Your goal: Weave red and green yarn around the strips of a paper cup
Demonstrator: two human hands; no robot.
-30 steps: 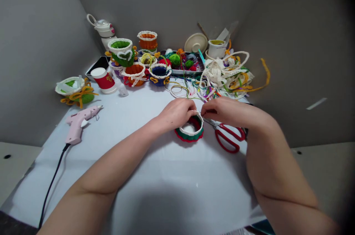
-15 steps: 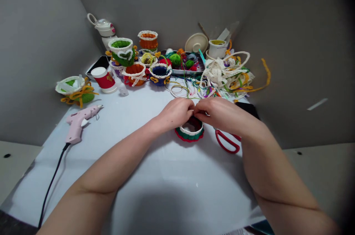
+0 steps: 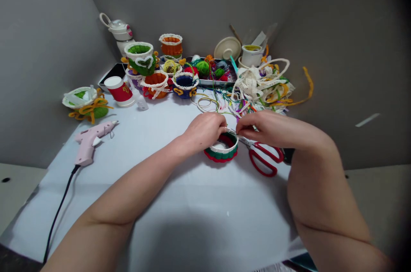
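Note:
A small round basket [image 3: 221, 155], green and red with a white rim, stands on the table in front of me. My left hand [image 3: 210, 128] is closed at its back left rim, the fingertips mostly hidden behind the knuckles. To the right of the rim, my right hand [image 3: 252, 126] holds thumb and fingers together in a pinch. Whatever lies in that pinch is too small to make out. Red-handled scissors [image 3: 263, 158] lie just below my right hand, their metal blades pointing toward the back of the basket.
Several decorated baskets [image 3: 156, 84] stand at the back left beside a red and white paper cup [image 3: 120, 92]. A pink glue gun [image 3: 91, 141] lies at left with its black cord. Behind are a tray of yarn balls [image 3: 208, 81] and a heap of lace and cords [image 3: 260, 86].
My right hand has moved right, away from my left hand, uncovering more of the scissors and the basket's rim. The left hand stays nearly in place.

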